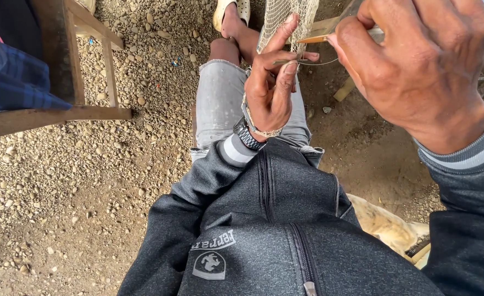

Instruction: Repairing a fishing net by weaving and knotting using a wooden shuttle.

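The only label in view is a white emblem patch, shield-shaped with lettering above it, on the chest of the dark grey zip jacket

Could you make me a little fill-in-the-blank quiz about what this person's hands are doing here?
1. The left hand pinches the edge of a pale ____ hanging in front of the knee.
2. The right hand holds a thin wooden needle trailing a fine ____.
3. A metal ____ sits on the left wrist.
4. The ground is dirt strewn with small ____.

Missing words: net; thread; watch; pebbles
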